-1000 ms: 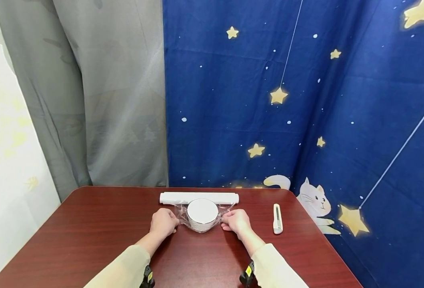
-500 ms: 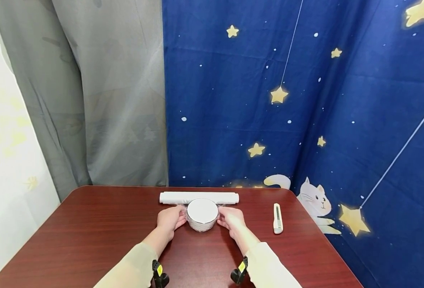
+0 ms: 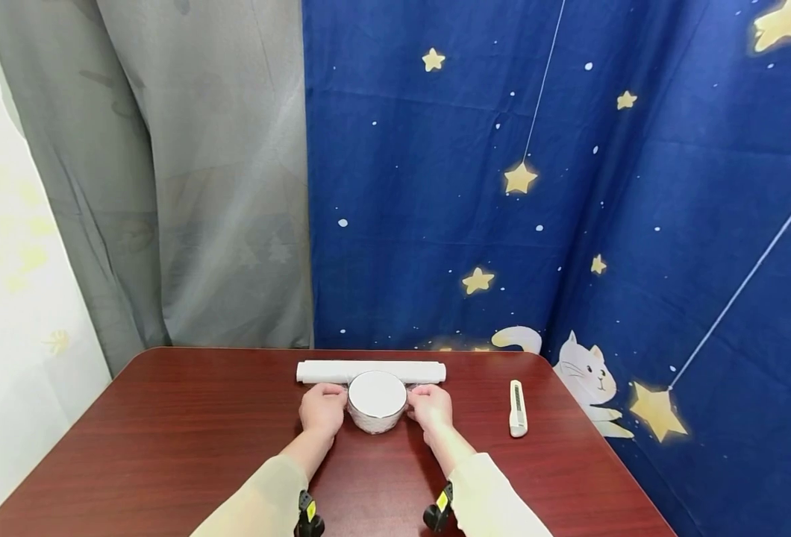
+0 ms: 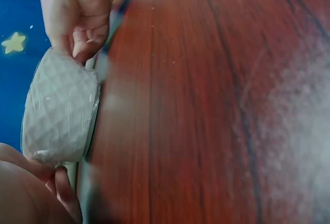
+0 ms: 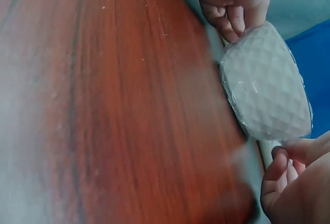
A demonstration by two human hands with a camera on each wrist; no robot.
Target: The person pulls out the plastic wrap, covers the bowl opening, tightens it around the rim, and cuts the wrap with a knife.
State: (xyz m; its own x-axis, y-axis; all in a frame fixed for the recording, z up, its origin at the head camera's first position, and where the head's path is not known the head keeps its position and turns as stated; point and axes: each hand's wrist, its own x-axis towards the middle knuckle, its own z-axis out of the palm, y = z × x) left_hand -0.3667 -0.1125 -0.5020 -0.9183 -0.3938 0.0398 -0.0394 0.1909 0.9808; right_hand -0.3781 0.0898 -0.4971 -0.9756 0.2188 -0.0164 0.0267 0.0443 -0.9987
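Note:
A white bowl (image 3: pixel 377 403) with a diamond-quilted side stands upright on the table, clear plastic wrap (image 5: pixel 245 87) stretched over it. At the bowl's left side my left hand (image 3: pixel 323 409) pinches the wrap with thumb and curled fingers. My right hand (image 3: pixel 430 407) pinches the wrap at the opposite side, close against the bowl. Both wrist views show the film lying snug and shiny over the quilted wall (image 4: pixel 62 105). Where the fingertips meet the film is partly hidden behind the hands.
A white roll (image 3: pixel 371 371) lies crosswise just behind the bowl. To the right is a white utility knife (image 3: pixel 518 409). The reddish-brown table (image 3: pixel 201 418) ends at a back edge before grey and blue curtains (image 3: pixel 429 186).
Both hands have moved inward and slightly away from me, up against the bowl's sides. The film, earlier spread out loosely at both sides, now lies close to the bowl.

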